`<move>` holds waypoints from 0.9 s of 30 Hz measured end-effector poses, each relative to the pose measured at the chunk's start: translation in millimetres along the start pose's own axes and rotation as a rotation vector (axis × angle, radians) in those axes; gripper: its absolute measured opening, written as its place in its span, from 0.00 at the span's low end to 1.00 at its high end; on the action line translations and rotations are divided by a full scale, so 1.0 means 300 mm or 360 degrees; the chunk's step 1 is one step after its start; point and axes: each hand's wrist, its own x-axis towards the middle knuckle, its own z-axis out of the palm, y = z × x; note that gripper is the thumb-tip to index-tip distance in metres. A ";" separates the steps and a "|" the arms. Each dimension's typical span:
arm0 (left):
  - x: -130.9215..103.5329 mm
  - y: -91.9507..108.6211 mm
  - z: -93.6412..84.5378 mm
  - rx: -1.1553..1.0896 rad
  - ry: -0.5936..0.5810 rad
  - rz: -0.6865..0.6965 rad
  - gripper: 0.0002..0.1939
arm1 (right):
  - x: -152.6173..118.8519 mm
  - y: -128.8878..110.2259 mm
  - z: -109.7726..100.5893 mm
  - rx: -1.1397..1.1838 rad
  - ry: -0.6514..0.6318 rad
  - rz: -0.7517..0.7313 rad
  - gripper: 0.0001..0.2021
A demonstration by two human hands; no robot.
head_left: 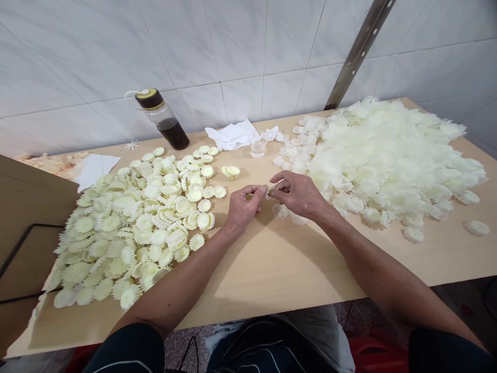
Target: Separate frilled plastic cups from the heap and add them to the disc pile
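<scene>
Near the middle of the table (pixel 264 264), my left hand (pixel 244 206) and my right hand (pixel 297 192) meet at the fingertips. Both are pinched on a small whitish piece (pixel 268 192), mostly covered by the fingers. On the left lies a large heap of pale yellow, scalloped discs (pixel 155 207). A wide pile of thin, translucent, frilly pieces (pixel 388 155) spreads over the right side. Just below my right hand are a few loose frilly pieces (pixel 281 211). A small stack of discs (pixel 230 172) sits beyond my left hand.
A capped bottle of dark liquid (pixel 173 132) stands by the tiled wall (pixel 240 46). Crumpled white tissue (pixel 233 135) and a small clear cup (pixel 258 149) are at the back. A cardboard box (pixel 34 233) borders the left side, and a metal strip (pixel 359 54) rises behind.
</scene>
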 end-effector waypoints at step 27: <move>0.032 0.004 -0.010 -0.0495 0.0152 -0.0267 0.26 | 0.004 -0.010 -0.115 0.0078 0.0655 -0.0204 0.15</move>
